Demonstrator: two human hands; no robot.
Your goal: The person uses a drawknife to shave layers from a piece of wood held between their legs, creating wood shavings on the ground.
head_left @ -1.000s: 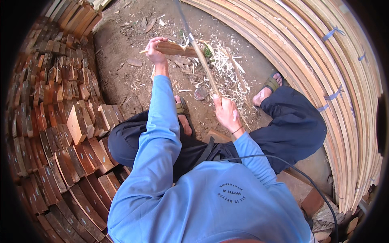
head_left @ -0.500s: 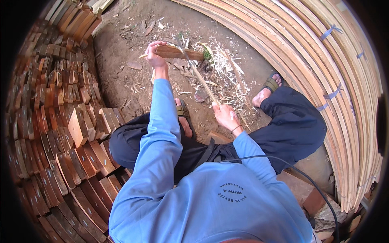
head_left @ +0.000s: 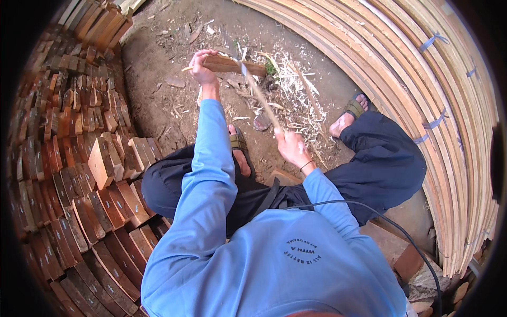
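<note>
My left hand [head_left: 204, 71], raised ahead of me, is closed on the near end of a brown wooden piece [head_left: 224, 64]. That piece slopes slightly down to the right over the littered ground. A thin yellowish sliver [head_left: 187, 68] pokes out left of the same hand. My right hand [head_left: 292, 147] grips the lower end of a long-handled chopping blade [head_left: 262, 100] with a pale wooden handle. Its metal part, blurred by motion, crosses in front of the wooden piece. Whether the edge touches the wood, I cannot tell.
Pale wood shavings [head_left: 301, 95] litter the dirt ground [head_left: 158, 53]. Stacked cut wood blocks [head_left: 68, 185] fill the left side. Long planks [head_left: 412, 100] bound with ties curve along the right. My sandalled feet [head_left: 348, 117] flank the work. A black cable [head_left: 388, 219] runs across my right side.
My right hand has shifted slightly up and left, and the chopping blade has moved with it. My left hand and the wooden piece rise only a little.
</note>
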